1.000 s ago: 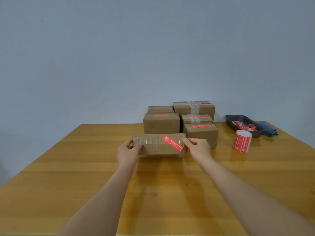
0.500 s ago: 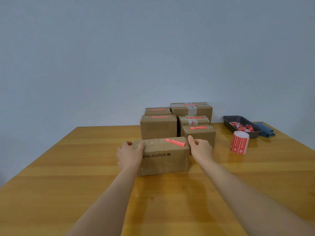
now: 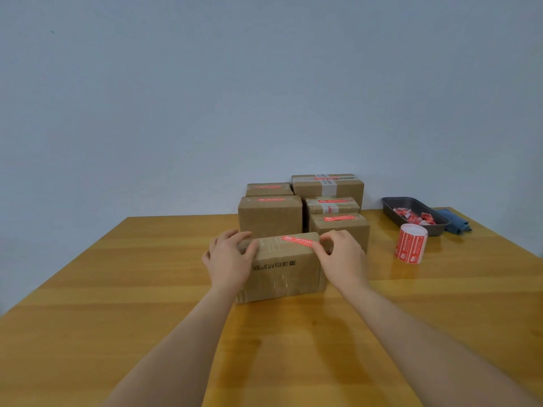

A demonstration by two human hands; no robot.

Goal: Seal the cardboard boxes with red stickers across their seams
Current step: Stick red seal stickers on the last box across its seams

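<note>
1. Left hand (image 3: 227, 261) grip: fingers curled over the top left corner of the front cardboard box (image 3: 280, 268), thumb on its near face. It is grasping the box to steady it.
2. Right hand (image 3: 342, 258) grip: fingers curled at the box's top right corner, fingertips at the right end of the red sticker (image 3: 297, 241). It looks like a light pinch or press on that end; which one, cannot tell.
3. The sticker lies at a slight slant along the box's top, right of centre. The seam beneath is hard to make out under glossy tape.
4. The box stands on the counter (image 3: 117, 289), just in front of the group of stickered boxes (image 3: 270, 218).
5. Step in hand, as judged: smoothing the sticker down. To do it well, keep the left hold firm, run the fingertips from the middle out to each end, and press the right end flat so no corner lifts.
6. Risk: a crease if it is pressed unevenly over the slick tape.
7. Further out, to the right: sticker roll (image 3: 411, 243) standing upright, dark tray (image 3: 390, 205) of red and white scraps, blue cloth (image 3: 454, 221) beside the tray.
</note>
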